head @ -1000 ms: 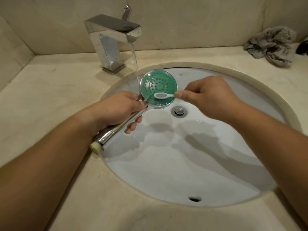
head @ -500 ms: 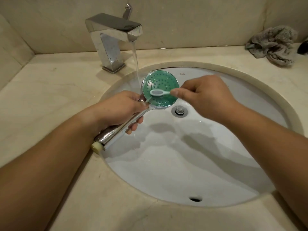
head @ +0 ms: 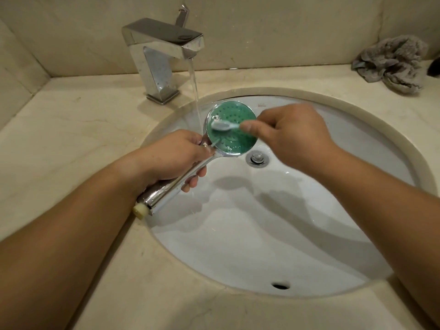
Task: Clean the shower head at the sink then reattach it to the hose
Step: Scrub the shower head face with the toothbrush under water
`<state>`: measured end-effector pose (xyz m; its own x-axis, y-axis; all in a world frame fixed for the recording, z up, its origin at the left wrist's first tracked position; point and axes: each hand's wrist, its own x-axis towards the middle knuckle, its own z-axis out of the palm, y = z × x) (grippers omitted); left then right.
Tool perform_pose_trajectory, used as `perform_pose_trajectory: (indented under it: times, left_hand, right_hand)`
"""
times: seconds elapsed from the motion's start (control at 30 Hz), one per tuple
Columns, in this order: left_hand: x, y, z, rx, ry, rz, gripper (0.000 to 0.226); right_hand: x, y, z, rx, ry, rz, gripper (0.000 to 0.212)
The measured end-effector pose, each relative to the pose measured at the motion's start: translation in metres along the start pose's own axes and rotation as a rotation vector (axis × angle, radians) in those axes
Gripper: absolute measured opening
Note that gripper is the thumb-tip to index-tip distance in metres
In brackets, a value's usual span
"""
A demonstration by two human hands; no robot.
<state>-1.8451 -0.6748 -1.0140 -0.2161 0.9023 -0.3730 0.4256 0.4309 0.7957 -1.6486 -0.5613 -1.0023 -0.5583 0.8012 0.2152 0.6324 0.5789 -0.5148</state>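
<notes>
Head cam: my left hand (head: pixel 176 156) grips the chrome, green-faced shower head (head: pixel 232 129); right hand (head: pixel 292 134) pinches a white toothbrush (head: pixel 222 125), scrubbing beside the chrome faucet (head: pixel 164 55). Next up, probably rinsing.

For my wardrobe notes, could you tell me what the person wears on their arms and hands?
Nothing that shows: the left hand and right hand are bare, with no gloves, rings or watch visible, and both forearms are uncovered to the frame edge, with no sleeves in view.
</notes>
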Motion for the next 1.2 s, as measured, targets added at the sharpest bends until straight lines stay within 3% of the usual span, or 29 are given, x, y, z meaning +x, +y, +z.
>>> perform_pose_trajectory:
  times: [0.17,0.3,0.43,0.57,0.7,0.83,1.0,1.1,1.2]
  left_hand:
    - [0.001,0.000,0.001,0.036,0.022,0.003,0.027]
    - [0.002,-0.002,-0.001,0.096,0.032,-0.006,0.027]
    - [0.000,0.000,0.000,0.112,0.057,0.000,0.028]
    - [-0.001,0.002,0.003,0.134,0.064,0.001,0.024]
    - [-0.002,0.001,0.001,0.149,0.075,0.003,0.031]
    - [-0.001,0.002,0.003,0.164,0.071,0.000,0.028]
    - [-0.002,0.001,0.002,0.159,0.068,0.000,0.031]
    - [-0.002,0.002,0.005,0.148,0.051,0.002,0.028]
    - [-0.003,0.003,0.005,0.155,0.059,0.002,0.030]
  right_hand:
    - [0.008,0.000,-0.006,0.017,0.061,0.029,0.045]
    - [0.000,-0.004,-0.006,-0.062,-0.124,-0.081,0.042]
    - [0.012,0.008,-0.022,-0.024,-0.094,-0.023,0.043]
    - [0.004,-0.010,-0.008,-0.141,-0.180,-0.146,0.043]
    - [0.013,0.006,-0.024,-0.090,-0.122,-0.058,0.046]
    - [0.006,-0.003,-0.013,-0.126,-0.162,-0.152,0.045]
    - [0.015,0.006,-0.016,-0.044,-0.014,-0.059,0.047]
    - [0.005,-0.003,-0.008,-0.090,-0.103,-0.141,0.043]
    - [0.013,0.000,-0.008,-0.083,0.032,-0.062,0.046]
